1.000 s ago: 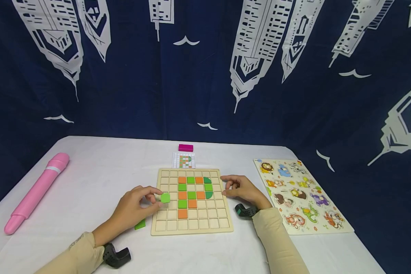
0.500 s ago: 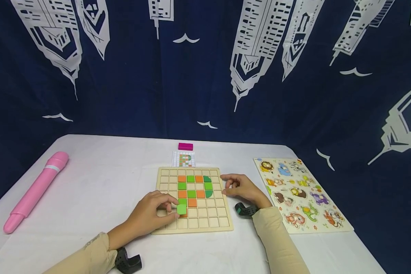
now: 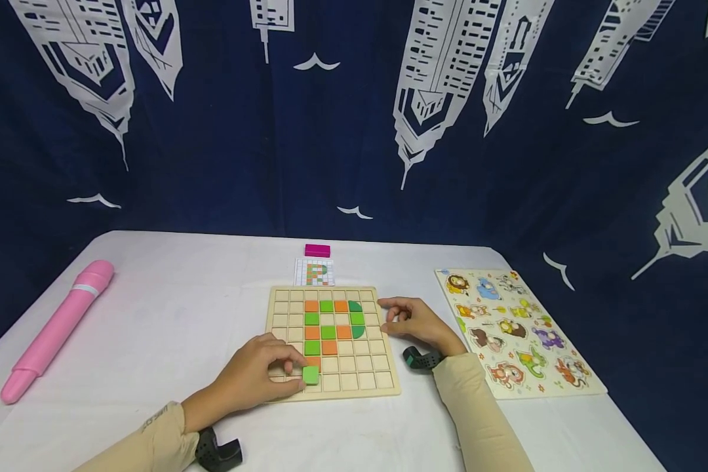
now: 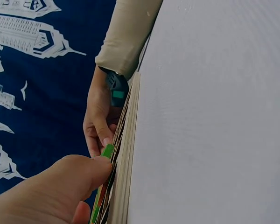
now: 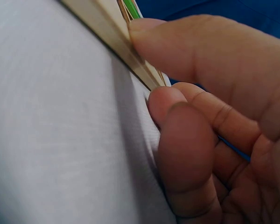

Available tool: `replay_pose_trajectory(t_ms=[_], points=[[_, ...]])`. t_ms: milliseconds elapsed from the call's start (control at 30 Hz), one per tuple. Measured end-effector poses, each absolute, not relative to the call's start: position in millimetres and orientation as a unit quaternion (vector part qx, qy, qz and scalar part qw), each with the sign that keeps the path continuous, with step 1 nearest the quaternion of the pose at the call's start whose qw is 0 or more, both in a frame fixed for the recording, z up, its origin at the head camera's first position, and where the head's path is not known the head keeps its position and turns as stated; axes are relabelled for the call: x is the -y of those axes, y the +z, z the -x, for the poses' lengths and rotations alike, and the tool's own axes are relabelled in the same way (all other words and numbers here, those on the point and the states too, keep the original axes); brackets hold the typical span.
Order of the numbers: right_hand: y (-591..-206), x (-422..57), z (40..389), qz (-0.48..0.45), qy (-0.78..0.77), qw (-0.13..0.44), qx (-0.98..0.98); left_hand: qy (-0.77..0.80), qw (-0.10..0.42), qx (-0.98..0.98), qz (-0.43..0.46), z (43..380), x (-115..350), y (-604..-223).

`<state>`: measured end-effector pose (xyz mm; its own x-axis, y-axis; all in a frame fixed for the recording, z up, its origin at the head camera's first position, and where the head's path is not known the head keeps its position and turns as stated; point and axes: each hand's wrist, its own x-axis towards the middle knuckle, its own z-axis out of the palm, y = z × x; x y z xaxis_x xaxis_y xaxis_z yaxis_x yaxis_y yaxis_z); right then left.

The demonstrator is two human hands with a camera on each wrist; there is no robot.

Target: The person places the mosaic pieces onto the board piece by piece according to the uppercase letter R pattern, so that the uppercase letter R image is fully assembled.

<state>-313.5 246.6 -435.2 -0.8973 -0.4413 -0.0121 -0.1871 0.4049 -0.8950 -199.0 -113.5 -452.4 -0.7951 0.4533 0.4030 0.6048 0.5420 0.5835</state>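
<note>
My left hand (image 3: pixel 254 370) pinches a green square tile (image 3: pixel 311 375) between thumb and fingertips, over the lower left part of a wooden grid board (image 3: pixel 366 380). The tile is just below an orange tile (image 3: pixel 313 361); whether it touches the board cannot be told. Orange and green squares, with dark green rounded pieces (image 3: pixel 358 332), form a P-like pattern on the grid. In the left wrist view, the thumb (image 4: pixel 79 172) presses the green tile (image 4: pixel 107 150). My right hand (image 3: pixel 419 320) rests its thumb and index fingertip against the board's right edge, its other fingers loosely curled (image 5: pixel 186 144).
Behind the board lie a printed pattern card (image 3: pixel 314 272) and a magenta block (image 3: pixel 317 250). A pink stick-like object (image 3: pixel 59 331) lies at the left. An animal puzzle board (image 3: pixel 516 334) lies at the right, beside the right forearm. A dark blue printed curtain (image 3: pixel 242 131) hangs behind.
My left hand has carried the green tile from the board's left edge rightward, then toward the near side, below the lowest orange tile. The right hand has stayed at the board's edge.
</note>
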Motion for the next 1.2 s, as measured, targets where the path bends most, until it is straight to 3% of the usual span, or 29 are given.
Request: replay_pose_trajectory(t_ms=[867,1200], points=[[-435.4,-247.9,313.5,0.185,-0.52,0.126,-0.824,-0.351,0.086,0.882,0.304,195.4,110.5,-453.6],[-436.8,-247.8,313.9,0.186,-0.521,0.126,-0.824,-0.359,0.106,0.874,0.311,195.9,116.6,-450.2]])
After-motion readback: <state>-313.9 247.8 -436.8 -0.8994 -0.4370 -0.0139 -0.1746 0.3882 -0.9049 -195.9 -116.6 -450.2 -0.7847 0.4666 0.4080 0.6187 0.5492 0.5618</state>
